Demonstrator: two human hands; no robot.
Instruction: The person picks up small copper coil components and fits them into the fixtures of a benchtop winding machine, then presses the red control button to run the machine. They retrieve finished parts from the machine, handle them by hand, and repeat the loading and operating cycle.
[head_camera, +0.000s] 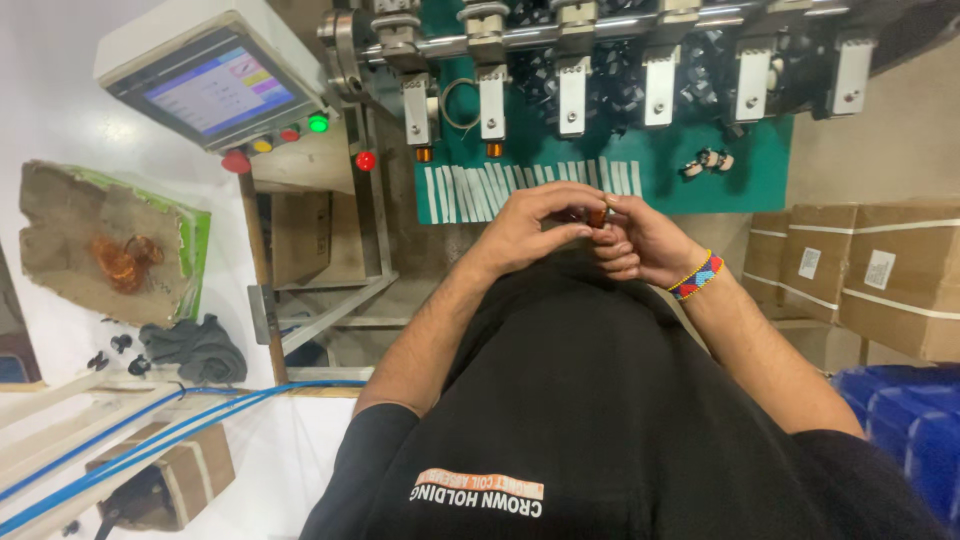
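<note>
The person's left hand (530, 225) and right hand (640, 240) meet in front of the chest, fingertips pinched together on a small copper-coloured coil (597, 216) held between them. The coil sits just below the near edge of the green mat (770, 165); the other places follow from that mat. A row of white strips (530, 185) lies along its near edge, directly above the hands. A few small wound parts (708, 160) rest on it to the right of the strips. Over the mat hangs a line of metal winding heads (572, 90). To the mat's left stands a tilted control screen (215, 88) with coloured buttons (318, 123) under it. Cardboard boxes (880, 275) are stacked to its lower right. A beaded bracelet (696, 277) circles the right wrist.
</note>
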